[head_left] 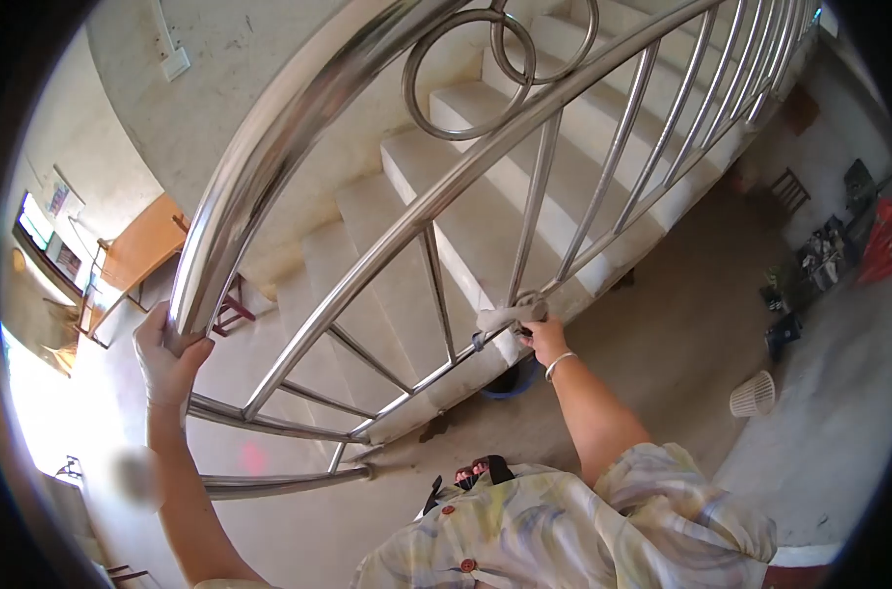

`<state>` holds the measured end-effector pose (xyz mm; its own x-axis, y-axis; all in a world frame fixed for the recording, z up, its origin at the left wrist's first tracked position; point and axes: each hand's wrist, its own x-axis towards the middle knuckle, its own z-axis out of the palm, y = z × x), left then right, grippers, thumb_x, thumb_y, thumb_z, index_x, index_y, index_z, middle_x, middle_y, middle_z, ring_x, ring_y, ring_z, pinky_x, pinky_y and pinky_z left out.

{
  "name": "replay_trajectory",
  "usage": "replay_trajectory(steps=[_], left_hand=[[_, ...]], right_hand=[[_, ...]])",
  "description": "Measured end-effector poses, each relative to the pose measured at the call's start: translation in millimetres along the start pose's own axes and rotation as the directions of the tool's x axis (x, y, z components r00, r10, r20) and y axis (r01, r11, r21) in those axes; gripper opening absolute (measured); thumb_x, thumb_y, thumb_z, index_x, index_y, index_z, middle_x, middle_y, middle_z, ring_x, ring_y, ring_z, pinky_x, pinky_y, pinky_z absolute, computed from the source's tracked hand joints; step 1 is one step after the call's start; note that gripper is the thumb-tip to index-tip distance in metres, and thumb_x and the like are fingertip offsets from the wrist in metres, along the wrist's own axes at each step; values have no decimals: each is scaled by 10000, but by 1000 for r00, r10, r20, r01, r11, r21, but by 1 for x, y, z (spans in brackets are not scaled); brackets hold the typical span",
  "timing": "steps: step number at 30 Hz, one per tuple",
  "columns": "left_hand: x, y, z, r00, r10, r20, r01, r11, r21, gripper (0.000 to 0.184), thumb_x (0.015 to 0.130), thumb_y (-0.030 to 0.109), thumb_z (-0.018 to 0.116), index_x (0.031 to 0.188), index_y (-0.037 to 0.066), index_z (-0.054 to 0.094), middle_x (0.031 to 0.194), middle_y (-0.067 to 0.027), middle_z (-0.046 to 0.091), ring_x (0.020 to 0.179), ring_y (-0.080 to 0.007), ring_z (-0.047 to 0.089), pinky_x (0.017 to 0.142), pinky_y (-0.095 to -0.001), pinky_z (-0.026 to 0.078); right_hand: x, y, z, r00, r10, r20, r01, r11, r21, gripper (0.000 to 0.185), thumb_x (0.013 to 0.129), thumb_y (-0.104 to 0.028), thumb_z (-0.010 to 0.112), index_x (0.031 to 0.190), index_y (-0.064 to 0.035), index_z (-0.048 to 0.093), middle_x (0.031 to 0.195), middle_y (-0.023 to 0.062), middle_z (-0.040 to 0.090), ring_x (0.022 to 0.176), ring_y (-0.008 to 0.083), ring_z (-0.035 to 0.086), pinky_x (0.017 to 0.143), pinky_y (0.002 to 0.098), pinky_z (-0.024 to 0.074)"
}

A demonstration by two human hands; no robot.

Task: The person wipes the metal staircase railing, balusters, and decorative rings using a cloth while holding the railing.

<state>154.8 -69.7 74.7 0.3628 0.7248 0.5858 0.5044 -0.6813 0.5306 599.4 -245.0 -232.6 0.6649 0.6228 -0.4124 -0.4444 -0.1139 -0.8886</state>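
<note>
Clearly, both hands are on the metal railing of a staircase. The left hand (166,368) has its grip wrapped round the lower end of the thick, shiny handrail (259,167), with the thumb lying across the near side. The right hand (546,340) reaches further out and down, its grip closed on a greyish cloth (510,316); the fingertips are partly hidden, so how the fingers bunch it is hard to make out. That cloth lies at the bottom of the railing, against the foot of a slim upright bar (536,201), where the bar meets the lower rail (431,375) along the edge of the steps. A pale bangle (561,366) circles the right wrist.

Between handrail and lower rail runs a thinner middle rail (367,257), with linked metal rings (409,83) set above it. Pale steps (362,218) climb behind the bars toward the upper right. Just below the right hand, a blue rim, probably a tub's (513,395), shows beneath the stair edge.

Over to the right, a white slatted basket (753,395) sits on the floor (652,324), and a red bag (880,240) is beyond it. On the far left is an orange-brown wooden surface (141,240), with a dark red stool (235,309) near it.
</note>
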Motion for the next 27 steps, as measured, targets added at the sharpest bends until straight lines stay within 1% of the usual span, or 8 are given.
replay_trajectory(steps=[4, 12, 13, 14, 18, 20, 22, 27], left_hand=[[-1, 5, -1, 996, -64, 54, 68, 994, -90, 384, 514, 113, 654, 862, -25, 571, 691, -23, 534, 648, -100, 466, 616, -243, 405], [5, 13, -9, 995, -26, 99, 7, 982, 187, 717, 561, 210, 658, 1209, -8, 441, 1019, -70, 532, 872, -153, 515, 823, -305, 404], [14, 45, -12, 983, 27, 183, -30, 999, 16, 617, 542, 38, 596, 1150, 31, 491, 996, -58, 542, 933, -161, 509, 882, -317, 379], [22, 53, -13, 976, 92, 196, -103, 994, 48, 760, 612, 369, 645, 1237, 1, 420, 1084, -88, 523, 1004, -187, 504, 893, -346, 376], [62, 122, 13, 981, 177, 74, -168, 979, -116, 752, 743, 560, 541, 1237, 5, 422, 1104, -108, 513, 1047, -187, 469, 937, -326, 323], [77, 119, 53, 990, -13, -141, -30, 955, -296, 408, 894, 407, 408, 986, 40, 562, 821, -28, 518, 768, -116, 457, 712, -247, 367], [80, 116, 61, 974, 113, -197, -95, 991, 98, 402, 918, 386, 373, 738, 54, 510, 636, 23, 409, 604, -94, 341, 557, -251, 291], [71, 119, 70, 955, 58, -291, -59, 998, 5, 438, 922, 409, 360, 648, 69, 397, 577, 42, 294, 551, -78, 257, 505, -256, 207]], right_hand=[[-23, -75, -18, 976, -189, -104, 216, 846, 488, 289, 770, 0, 550, 1033, -118, 531, 954, 38, 563, 809, 208, 551, 649, 396, 483], [-23, -187, -36, 702, -711, -18, 687, 671, 280, 264, 775, -65, 604, 1031, -86, 544, 995, 23, 580, 845, 140, 568, 651, 269, 478], [-13, -178, -32, 722, -692, -10, 674, 701, 234, 273, 768, -68, 618, 1031, -77, 544, 978, 16, 583, 834, 128, 567, 642, 259, 474], [-5, -171, -29, 741, -671, 3, 660, 729, 182, 284, 761, -71, 632, 1031, -68, 544, 962, 10, 586, 823, 116, 566, 633, 248, 469], [-3, -152, -29, 852, -524, -1, 514, 836, 193, 272, 726, -64, 655, 978, -49, 556, 881, -5, 594, 787, 81, 555, 587, 233, 465], [2, -141, -37, 844, -535, 27, 526, 838, 142, 262, 700, -76, 668, 942, -61, 568, 855, 4, 598, 788, 81, 558, 614, 235, 463], [-1, -146, -46, 818, -566, 103, 568, 823, 10, 272, 686, -77, 676, 936, -60, 571, 860, 14, 598, 793, 88, 560, 641, 239, 463], [10, -194, -36, 686, -712, 151, 727, 662, -182, 363, 652, -67, 708, 981, -30, 559, 917, 43, 599, 837, 120, 566, 747, 258, 461]])
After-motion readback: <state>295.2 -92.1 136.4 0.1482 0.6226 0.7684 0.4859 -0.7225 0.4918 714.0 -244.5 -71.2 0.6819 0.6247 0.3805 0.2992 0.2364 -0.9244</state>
